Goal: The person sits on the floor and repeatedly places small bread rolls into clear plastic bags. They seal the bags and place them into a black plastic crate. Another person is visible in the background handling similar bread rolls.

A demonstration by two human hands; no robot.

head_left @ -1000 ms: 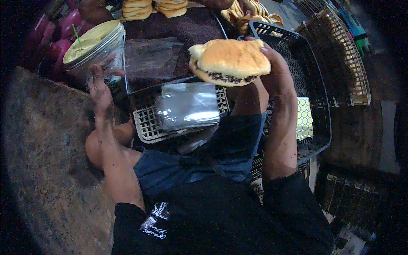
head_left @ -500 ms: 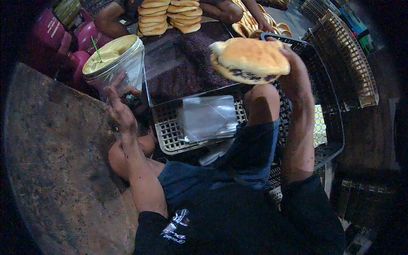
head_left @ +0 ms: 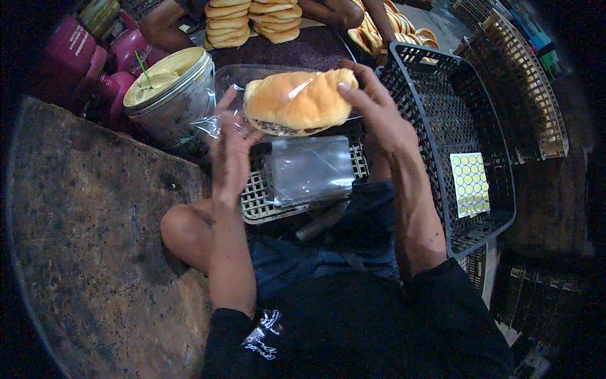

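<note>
A filled bread bun (head_left: 297,98), golden on top with a dark filling along its lower edge, is held level in front of me. My right hand (head_left: 385,120) grips its right end between thumb and fingers. At the bun's left end, my left hand (head_left: 232,155) holds a clear plastic bag (head_left: 207,125), which appears to lie around much of the bun. Below the bun, a stack of clear plastic bags (head_left: 310,172) rests on an upturned or shallow beige crate (head_left: 257,201).
A tub of pale yellow spread (head_left: 170,107) with a green stick stands left. Behind lie a tray of dark filling (head_left: 274,54) and stacked buns (head_left: 227,22), near another person's arms. A black crate (head_left: 435,183) holding a sticker sheet (head_left: 470,184) is right; a wooden board (head_left: 95,240) is left.
My right hand has carried the bun left and slightly down, into the plastic bag. My left hand has moved right with the bag to meet it.
</note>
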